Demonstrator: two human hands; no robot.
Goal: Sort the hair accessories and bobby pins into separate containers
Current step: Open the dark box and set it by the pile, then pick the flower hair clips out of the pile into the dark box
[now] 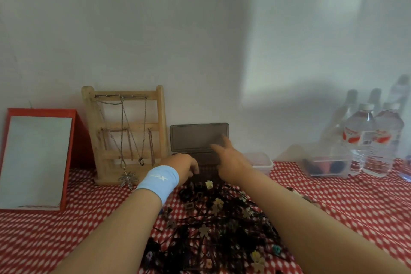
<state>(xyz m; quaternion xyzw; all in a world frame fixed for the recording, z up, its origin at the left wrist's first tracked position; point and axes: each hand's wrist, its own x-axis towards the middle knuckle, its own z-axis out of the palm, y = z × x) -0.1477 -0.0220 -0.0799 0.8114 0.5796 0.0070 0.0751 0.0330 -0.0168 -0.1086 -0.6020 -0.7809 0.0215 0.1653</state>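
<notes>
- Two grips are up at the dark box (199, 137) while the pile lies unsorted, so I judge this as readying a container, with sorting barely begun. The next move likely calls for a narrow pinch to draw a single bobby pin out of the tangle without dragging its neighbours along.
- The left grip (184, 165), with a blue wristband (159, 181) at its wrist, curls its fingers down at the box's near-left edge. I cannot tell whether it holds the box, a pin or nothing.
- The dark box stands just beyond and between both grips. Its long axis runs left to right, the lid is upright against the wall, and the mouth faces up.
- The pile of hair accessories and bobby pins (213, 224) lies on the bench (66, 229) just below the grips and under the forearms. Flower clips and black pins are tangled, and the pins point every way with no shared axis. The pile itself stretches from the box back towards the person.
- The right grip (231, 162) is wide, with fingers spread and nothing in it, and it hovers before the lid.
- A clear tub (261, 162) sits just to the right of that grip, and a second clear container (327, 167) stands well apart, further right.
</notes>
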